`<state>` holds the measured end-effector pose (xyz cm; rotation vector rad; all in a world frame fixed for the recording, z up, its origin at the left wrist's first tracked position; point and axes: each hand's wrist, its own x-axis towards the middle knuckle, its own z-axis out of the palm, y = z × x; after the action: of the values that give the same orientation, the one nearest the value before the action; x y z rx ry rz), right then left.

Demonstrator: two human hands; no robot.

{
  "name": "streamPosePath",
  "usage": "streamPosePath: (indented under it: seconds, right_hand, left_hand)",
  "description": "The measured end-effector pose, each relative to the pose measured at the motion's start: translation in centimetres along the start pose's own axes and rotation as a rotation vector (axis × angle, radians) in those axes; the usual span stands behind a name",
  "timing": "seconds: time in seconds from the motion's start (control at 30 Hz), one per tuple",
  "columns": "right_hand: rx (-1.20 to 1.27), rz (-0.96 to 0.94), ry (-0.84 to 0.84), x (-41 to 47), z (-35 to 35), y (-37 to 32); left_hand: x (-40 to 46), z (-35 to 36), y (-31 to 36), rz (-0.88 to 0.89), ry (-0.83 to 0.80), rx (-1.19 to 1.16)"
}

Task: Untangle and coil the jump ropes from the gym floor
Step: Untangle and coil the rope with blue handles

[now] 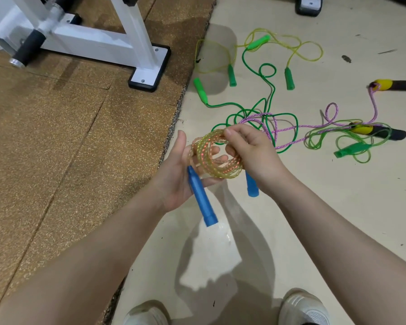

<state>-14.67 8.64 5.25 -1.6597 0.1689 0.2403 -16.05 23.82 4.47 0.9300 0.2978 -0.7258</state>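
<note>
One rope is nearly done: the left hand (pixel 181 174) cradles the speckled translucent coil (pixel 215 156) and a blue handle (pixel 201 195), while the right hand (pixel 249 148) pinches the coil's top. Glossy green ropes (pixel 270 95) and a braided pink cord (pixel 298 126) lie tangled on the pale floor (pixel 314 207).

Translucent plastic rope coil (pixel 217 156), matt blue handle (pixel 202 198), speckled rubber mat (pixel 56 137)
</note>
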Motion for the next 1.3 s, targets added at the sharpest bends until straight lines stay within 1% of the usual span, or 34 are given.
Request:
streamPosePath:
  seconds: [0.07,0.1,0.17,0.23,0.33,0.43,0.5,0.53,0.57,0.6,0.63,0.7,0.8,0.9,0.97,1.07,1.2,1.3]
  right_hand:
    - [-0.204,-0.092,0.083,0.1,0.2,0.2]
    - [-0.298,-0.132,0.099,0.1,0.4,0.4]
    - [-0.406,-0.157,0.084,0.1,0.6,0.6]
    - [-0.440,-0.136,0.036,0.0,0.7,0.6]
    - [-0.551,-0.088,-0.110,0.0,0.1,0.6]
    - [-0.522,0.135,-0.304,0.0,-1.4,0.0]
    - [-0.555,0.212,-0.459,-0.1,-2.9,-0.2]
    - [-0.535,0.237,-0.529,-0.2,-3.5,-0.2]
    - [-0.463,0.268,-0.576,-0.4,-3.9,-0.2]
    - [-0.346,0.315,-0.587,-0.6,-4.0,-0.4]
    - [-0.219,0.352,-0.569,-0.8,-3.8,-0.6]
    - [-0.019,0.383,-0.479,-0.9,-3.1,-1.2]
    - [0.183,0.380,-0.309,-0.6,-1.7,-1.8]
    - [0.344,0.320,-0.284,-0.4,-0.2,-1.9]
    - [0.336,0.240,-0.300,-0.5,0.6,-1.7]
    - [0.281,0.156,-0.290,-0.7,1.4,-1.4]
    - [0.222,0.184,-0.208,-1.0,2.4,-1.0]
    - [0.170,0.166,-0.250,-1.0,2.5,-1.1]
  left_hand:
    - [0.1,0.5,0.1,0.021,0.078,0.050]
    - [0.1,0.7,0.0,0.048,0.124,0.101]
    - [0.1,0.9,-0.5,0.106,0.210,0.234]
    - [0.1,0.8,-0.9,0.151,0.270,0.339]
    - [0.1,0.5,-0.6,0.215,0.340,0.448]
    - [0.4,-0.3,0.3,0.286,0.454,0.591]
    - [0.5,-1.1,0.8,0.288,0.504,0.715]
    - [0.4,-1.4,1.1,0.274,0.504,0.780]
    - [0.3,-1.6,1.2,0.257,0.493,0.842]
    - [0.1,-1.8,1.2,0.240,0.482,0.901]
    - [0.0,-1.9,1.2,0.221,0.474,0.952]
    - [-0.1,-1.8,0.8,0.180,0.451,1.008]
    - [0.1,-1.5,0.2,0.144,0.380,1.028]
    - [0.1,-1.3,0.2,0.123,0.330,1.018]
    - [0.1,-1.2,0.2,0.110,0.314,0.985]
    - [0.0,-1.3,0.1,0.101,0.324,1.001]
    - [0.0,-0.9,0.1,0.090,0.328,1.096]
    - [0.1,-0.8,0.1,0.103,0.338,1.114]
